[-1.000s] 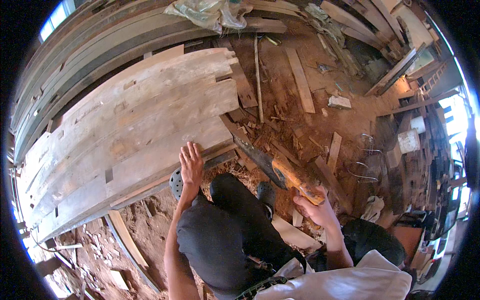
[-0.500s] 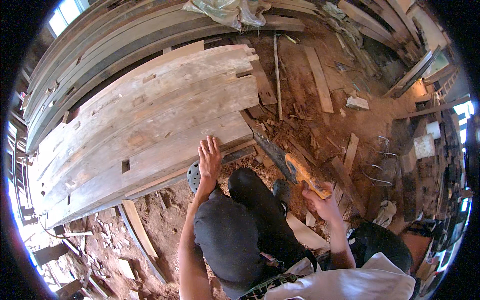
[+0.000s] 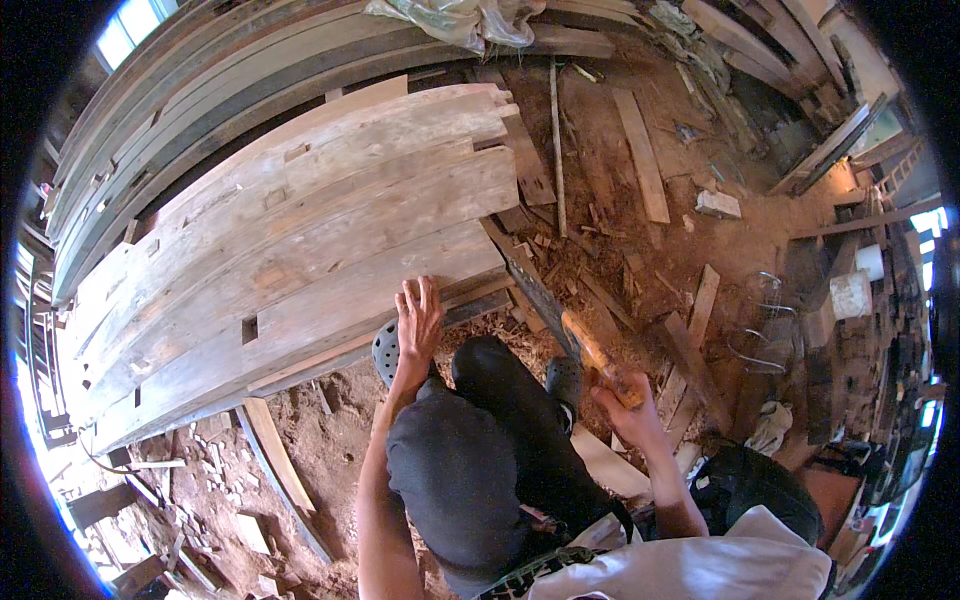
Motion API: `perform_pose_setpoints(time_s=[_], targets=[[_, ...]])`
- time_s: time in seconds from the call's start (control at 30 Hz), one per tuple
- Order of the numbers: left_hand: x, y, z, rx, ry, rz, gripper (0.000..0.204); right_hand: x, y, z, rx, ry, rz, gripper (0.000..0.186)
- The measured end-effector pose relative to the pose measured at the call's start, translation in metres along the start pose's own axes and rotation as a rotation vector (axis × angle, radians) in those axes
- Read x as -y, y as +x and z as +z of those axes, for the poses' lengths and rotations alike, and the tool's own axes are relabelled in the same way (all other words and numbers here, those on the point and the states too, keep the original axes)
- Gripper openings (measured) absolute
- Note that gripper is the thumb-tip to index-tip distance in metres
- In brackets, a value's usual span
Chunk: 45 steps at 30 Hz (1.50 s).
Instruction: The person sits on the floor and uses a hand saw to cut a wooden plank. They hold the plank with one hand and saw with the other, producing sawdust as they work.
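A handsaw with a dark blade and worn orange handle [image 3: 595, 345] is gripped in my right hand [image 3: 632, 408]. The blade slants up and left to the right end of the nearest wooden beam [image 3: 390, 262]; whether its teeth sit in a cut I cannot tell. On that beam's near edge rests my left hand [image 3: 418, 325], fingers stretched forward and slightly bent, holding nothing. The beam lies alongside several other thick beams [image 3: 350, 195] with notched ends and small square mortise holes. My bent knees are just below the beam, with grey clogs beside them.
Long timbers [image 3: 230, 80] are stacked behind, with a clear plastic sheet [image 3: 470, 22] on top. Loose boards [image 3: 640, 155] and offcuts litter the sawdust-covered dirt floor. A pale block [image 3: 718, 205] lies at the right, and white buckets [image 3: 851, 294] stand farther right.
My right hand and the saw handle have shifted slightly down and left, and the handle looks narrower, more edge-on. My left hand stays on the beam, its fingers a little more bent.
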<state>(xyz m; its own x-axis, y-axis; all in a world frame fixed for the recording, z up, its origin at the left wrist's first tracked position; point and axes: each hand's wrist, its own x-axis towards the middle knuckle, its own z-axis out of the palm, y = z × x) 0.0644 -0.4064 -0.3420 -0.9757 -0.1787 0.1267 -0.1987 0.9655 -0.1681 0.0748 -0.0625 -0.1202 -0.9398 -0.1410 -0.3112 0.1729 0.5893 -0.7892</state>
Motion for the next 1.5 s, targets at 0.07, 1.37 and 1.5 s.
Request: perform_pose_setpoints(time_s=[0.07, 1.37, 1.5], targets=[[0.001, -0.002, 0.002, -0.015, -0.068, -0.005, 0.06, 0.003, -0.005, -0.003, 0.07, 0.052, 0.2, 0.047], [-0.001, -0.008, 0.017, -0.04, -0.157, -0.003, 0.066, -0.036, 0.037, 0.018, 0.224, -0.07, 0.175, 0.041], [0.0, -0.008, 0.016, 0.021, -0.15, -0.002, 0.067, -0.013, 0.045, 0.024, 0.155, 0.052, 0.281, 0.041]])
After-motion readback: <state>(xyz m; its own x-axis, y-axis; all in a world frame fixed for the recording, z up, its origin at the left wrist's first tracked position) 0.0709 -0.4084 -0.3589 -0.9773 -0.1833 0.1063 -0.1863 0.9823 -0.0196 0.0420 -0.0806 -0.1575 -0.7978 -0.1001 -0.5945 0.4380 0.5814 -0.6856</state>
